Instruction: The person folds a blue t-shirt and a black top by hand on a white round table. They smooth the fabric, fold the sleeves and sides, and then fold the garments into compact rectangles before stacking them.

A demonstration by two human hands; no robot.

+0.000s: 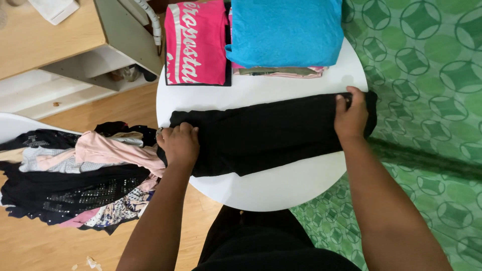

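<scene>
Round white table (281,188) is bearing a black garment (261,135) spread across its middle. You are pinching its 3 o'clock end with your right hand (351,118), fingers curled shut, and pressing its 9 o'clock end under your bent left hand (179,144). Looking soft, light and limp, it is best gripped at the ends.

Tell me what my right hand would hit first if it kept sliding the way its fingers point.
Likely nothing on the table: the right hand already grips the black garment's end by the white table's rim.
</scene>
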